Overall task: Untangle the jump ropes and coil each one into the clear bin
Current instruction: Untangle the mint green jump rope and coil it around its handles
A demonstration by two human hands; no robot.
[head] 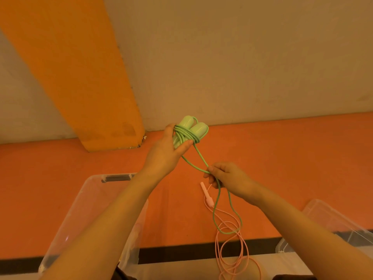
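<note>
My left hand [165,150] grips the two pale green handles [190,127] of the green jump rope, held side by side with several turns of green cord wound around them. My right hand [228,178] pinches the green cord [201,160] a little below the bundle. From there a loose loop of that cord hangs down to the floor. The pink jump rope [232,253] lies on the floor below my right hand, its pink handle [206,194] pointing up and its thin cord in loose loops. The clear bin [88,201] stands under my left forearm.
A second clear plastic piece, a lid or a bin [331,221], lies at the lower right. The floor is orange with a black stripe and a white band near me. A beige wall and an orange pillar [80,77] stand ahead.
</note>
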